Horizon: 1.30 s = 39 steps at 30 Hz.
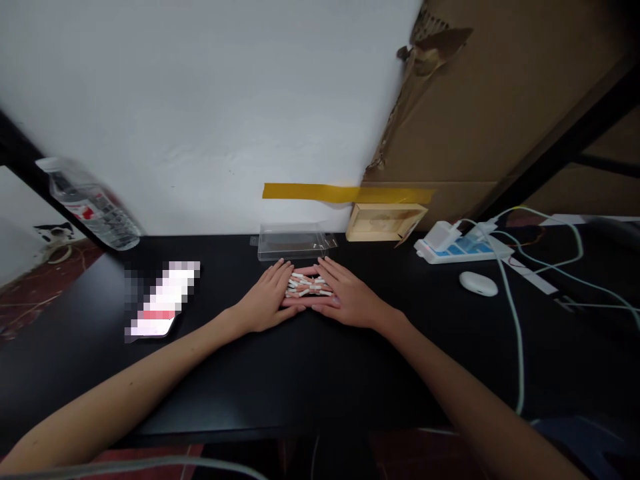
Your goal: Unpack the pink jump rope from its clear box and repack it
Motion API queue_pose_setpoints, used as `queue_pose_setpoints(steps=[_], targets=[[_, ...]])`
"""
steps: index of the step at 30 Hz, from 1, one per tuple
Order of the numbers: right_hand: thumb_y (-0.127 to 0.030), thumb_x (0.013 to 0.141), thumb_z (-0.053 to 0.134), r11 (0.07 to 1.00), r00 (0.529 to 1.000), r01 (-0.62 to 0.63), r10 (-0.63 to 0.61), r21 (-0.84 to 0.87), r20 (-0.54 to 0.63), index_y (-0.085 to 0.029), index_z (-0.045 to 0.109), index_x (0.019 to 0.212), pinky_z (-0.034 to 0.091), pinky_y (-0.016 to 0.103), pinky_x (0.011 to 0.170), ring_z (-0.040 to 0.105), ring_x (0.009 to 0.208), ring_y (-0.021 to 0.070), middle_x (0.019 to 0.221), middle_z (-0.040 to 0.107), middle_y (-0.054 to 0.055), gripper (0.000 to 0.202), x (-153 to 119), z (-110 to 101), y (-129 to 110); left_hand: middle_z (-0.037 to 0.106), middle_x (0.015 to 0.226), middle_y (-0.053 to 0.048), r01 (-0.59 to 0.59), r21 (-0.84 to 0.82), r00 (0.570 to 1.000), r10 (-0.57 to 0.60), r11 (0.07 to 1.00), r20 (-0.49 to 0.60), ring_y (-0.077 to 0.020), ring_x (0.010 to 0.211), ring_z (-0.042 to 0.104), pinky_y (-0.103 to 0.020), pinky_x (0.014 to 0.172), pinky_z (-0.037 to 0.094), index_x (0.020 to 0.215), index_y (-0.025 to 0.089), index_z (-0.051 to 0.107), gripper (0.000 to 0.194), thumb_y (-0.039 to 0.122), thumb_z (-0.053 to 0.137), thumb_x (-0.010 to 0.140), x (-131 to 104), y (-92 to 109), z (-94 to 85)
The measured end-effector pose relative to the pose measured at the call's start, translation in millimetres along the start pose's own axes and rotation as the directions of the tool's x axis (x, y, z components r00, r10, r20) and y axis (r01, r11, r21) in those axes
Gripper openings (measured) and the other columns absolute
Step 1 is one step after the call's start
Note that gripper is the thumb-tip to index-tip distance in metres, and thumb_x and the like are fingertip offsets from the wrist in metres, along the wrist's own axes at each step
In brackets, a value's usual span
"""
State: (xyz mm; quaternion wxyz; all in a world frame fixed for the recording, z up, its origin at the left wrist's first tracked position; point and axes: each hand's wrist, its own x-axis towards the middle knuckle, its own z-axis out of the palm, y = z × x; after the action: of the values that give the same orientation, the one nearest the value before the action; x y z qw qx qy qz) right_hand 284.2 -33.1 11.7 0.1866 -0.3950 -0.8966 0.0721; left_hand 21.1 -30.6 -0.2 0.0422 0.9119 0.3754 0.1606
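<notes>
A pink-edged holder [309, 301] with several small white and pinkish pieces [311, 285] in it lies on the black table. My left hand [265, 297] rests over its left end, the fingers pointing forward and the thumb along the near edge. Over the right end lies my right hand [353, 295], its thumb also along the near edge. Both hands grip the holder between thumb and fingers. Just beyond it stands a clear plastic box [290, 243]. Parts of the holder are hidden under my palms.
A phone [167, 297] and a plastic bottle [103, 213] are on the left. At the back right stand a wooden frame [383, 223] and a power strip [463, 248] with cables, near a white oval case [479, 283]. The table's front edge [240, 430] shows below.
</notes>
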Motion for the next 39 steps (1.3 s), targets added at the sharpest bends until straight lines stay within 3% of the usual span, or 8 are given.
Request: queue_pose_setpoints(steps=[6,15,19,23,28,32,36,39], targets=[[-0.062,0.09,0.059,1.0,1.0,0.009,-0.009,0.021,0.01,-0.022,0.022,0.161,0.026,0.06,0.122,0.023,0.152,0.0362,0.164,0.029,0.012,0.089,0,-2,-1,0.036,0.158,-0.023,-0.006,-0.003,1.0,0.006,1.0,-0.004,-0.0348,0.151,0.023,-0.054,0.12,0.026,0.156,0.008,0.023,0.079,0.053,0.049,0.096,0,-2,0.8],[-0.063,0.089,0.059,1.0,1.0,-0.012,0.012,-0.029,0.0,-0.022,0.038,0.155,0.025,0.062,0.121,0.032,0.149,0.0373,0.16,0.037,0.014,0.08,1,-5,-2,0.038,0.157,-0.021,0.001,0.024,0.997,0.001,1.0,-0.075,-0.0348,0.15,0.025,-0.055,0.121,0.023,0.153,0.01,0.031,0.072,0.048,0.05,0.096,1,2,-4.6],[-0.059,0.09,0.061,1.0,1.0,-0.007,0.006,-0.012,-0.003,-0.029,0.051,0.147,0.03,0.062,0.119,0.037,0.147,0.0356,0.156,0.046,0.01,0.066,-1,-13,2,0.031,0.161,-0.019,0.011,0.036,0.986,-0.005,0.999,-0.169,-0.0322,0.152,0.022,-0.054,0.121,0.023,0.153,0.014,0.033,0.062,0.045,0.043,0.1,8,-13,-19.1],[-0.057,0.09,0.063,0.998,1.0,-0.011,0.011,0.067,0.002,-0.034,0.056,0.143,0.037,0.06,0.116,0.042,0.144,0.0343,0.154,0.049,0.005,0.058,-6,-24,9,0.035,0.16,-0.015,0.059,0.056,0.993,-0.052,0.997,-0.109,-0.0295,0.151,0.025,-0.053,0.121,0.023,0.154,0.015,0.031,0.058,0.044,0.034,0.104,13,-34,-29.5],[-0.053,0.085,0.072,0.987,0.998,-0.049,0.042,0.152,0.048,-0.038,0.059,0.14,0.041,0.061,0.113,0.046,0.141,0.0362,0.149,0.055,0.003,0.058,-16,-43,30,0.069,0.122,-0.016,0.228,0.119,0.956,-0.199,0.966,-0.215,-0.0311,0.118,0.062,-0.05,0.104,0.045,0.133,0.014,0.055,0.05,0.047,0.037,0.101,13,-40,-43.1],[-0.054,0.078,0.078,0.969,0.996,-0.089,0.084,0.229,0.03,-0.039,0.062,0.136,0.046,0.059,0.109,0.056,0.131,0.0366,0.139,0.064,0.002,0.062,-25,-57,47,0.071,0.089,-0.01,0.342,0.091,0.9,-0.298,0.935,-0.318,-0.0275,0.092,0.067,-0.044,0.088,0.052,0.107,0.017,0.063,0.035,0.042,0.04,0.099,13,-39,-55.6],[-0.054,0.074,0.081,0.974,0.985,-0.175,0.174,0.144,0.014,-0.027,0.051,0.147,0.046,0.061,0.107,0.055,0.132,0.0397,0.145,0.058,0.012,0.084,-25,-51,51,0.059,0.134,-0.017,0.248,0.099,0.937,-0.212,0.964,-0.277,-0.0339,0.129,0.052,-0.05,0.106,0.042,0.128,0.016,0.056,0.048,0.051,0.042,0.098,14,-53,-47.7],[-0.058,0.073,0.08,0.981,0.984,-0.179,0.177,0.073,0.033,-0.02,0.046,0.15,0.037,0.064,0.114,0.038,0.145,0.0413,0.152,0.049,0.018,0.093,-21,-38,49,0.041,0.155,-0.019,0.298,0.116,0.945,-0.276,0.947,-0.173,-0.0424,0.146,0.031,-0.062,0.114,0.027,0.146,0.017,0.044,0.066,0.061,0.04,0.097,14,-66,-32.6]])
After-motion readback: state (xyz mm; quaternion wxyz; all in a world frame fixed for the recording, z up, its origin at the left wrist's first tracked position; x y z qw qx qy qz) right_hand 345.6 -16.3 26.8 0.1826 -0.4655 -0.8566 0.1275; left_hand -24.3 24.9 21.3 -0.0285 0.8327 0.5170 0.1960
